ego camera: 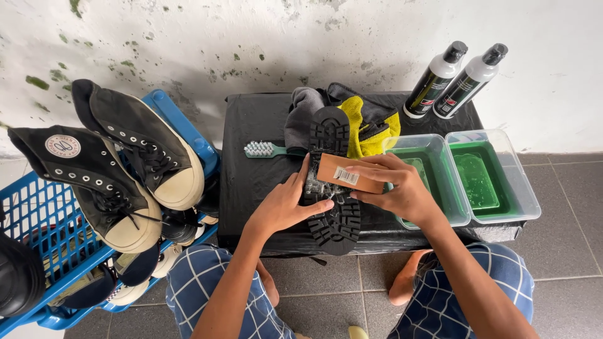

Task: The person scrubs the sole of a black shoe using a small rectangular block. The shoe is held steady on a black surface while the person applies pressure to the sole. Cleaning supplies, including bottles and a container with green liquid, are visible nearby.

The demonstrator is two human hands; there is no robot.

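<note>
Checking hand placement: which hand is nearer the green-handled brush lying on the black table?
Left. The left hand steadies the upturned shoe just below the brush; the right hand holds a brown block farther right.

Shoe [333,182] sole-up centre frame on table [251,125]; brush [264,149] upper left of it; tubs [496,176] right; bottles [455,78] behind tubs; basket [44,220] far left
</note>
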